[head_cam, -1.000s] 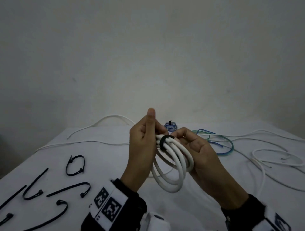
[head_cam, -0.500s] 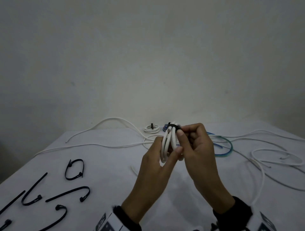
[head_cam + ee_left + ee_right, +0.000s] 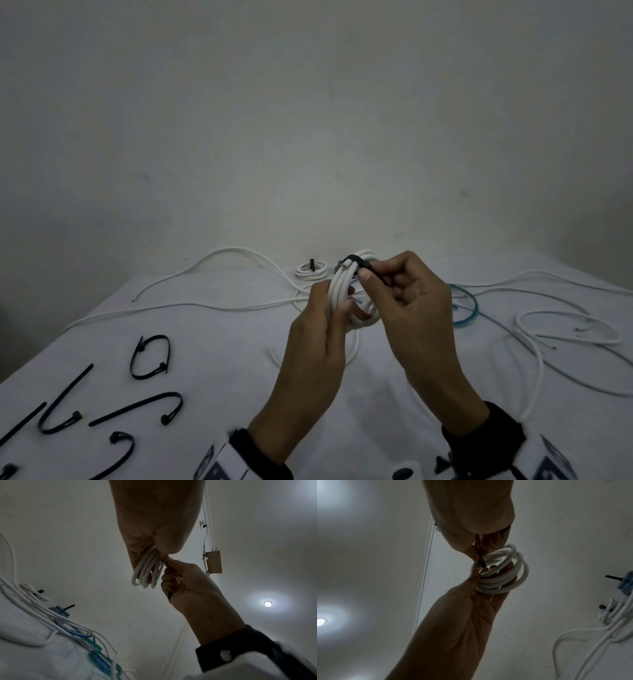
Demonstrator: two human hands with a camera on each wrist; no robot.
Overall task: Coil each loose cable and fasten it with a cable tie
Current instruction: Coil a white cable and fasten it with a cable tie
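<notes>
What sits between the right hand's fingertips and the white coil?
In the head view the black cable tie wraps the white coil; the right hand pinches it while the left hand grips the coil.

Tie's tail (image 3: 170,595) inside right fist (image 3: 188,586)

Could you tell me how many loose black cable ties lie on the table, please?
5 cable ties, all at left: one looped, one hooked, one arched, one curled lowest, one cut by the frame edge. A fragment at the corner may be a sixth.
</notes>
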